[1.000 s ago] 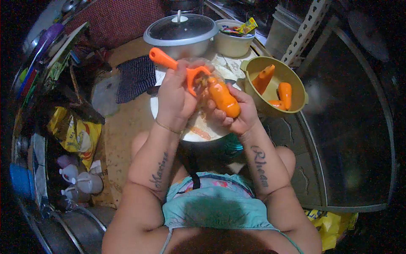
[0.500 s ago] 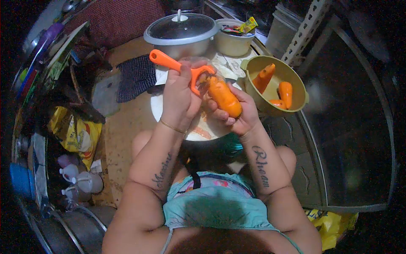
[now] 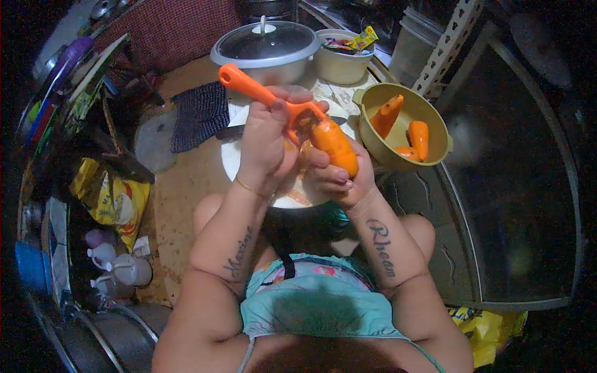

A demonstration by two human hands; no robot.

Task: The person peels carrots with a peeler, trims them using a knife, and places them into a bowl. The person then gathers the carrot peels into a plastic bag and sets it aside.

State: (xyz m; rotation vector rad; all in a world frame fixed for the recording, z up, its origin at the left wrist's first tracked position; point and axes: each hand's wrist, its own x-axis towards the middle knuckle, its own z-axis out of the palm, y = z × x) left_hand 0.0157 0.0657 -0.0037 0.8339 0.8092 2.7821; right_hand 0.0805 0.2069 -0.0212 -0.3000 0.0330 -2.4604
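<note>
Orange carrot (image 3: 337, 148), left of the bowl (image 3: 416, 109), is gripped by the right hand (image 3: 356, 185); the left hand (image 3: 268, 133) clasps a peeler (image 3: 256, 91) at its far end. Peeling seems in hand; another stroke would call for steady pressure.

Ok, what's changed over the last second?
The carrot and right hand have shifted slightly toward the person, the carrot also a little rightward. The orange peeler has its head slightly further right, at the carrot's far end. Nothing was taken or let go: the left hand still grips the peeler. The bowl and its carrots stayed put.
</note>
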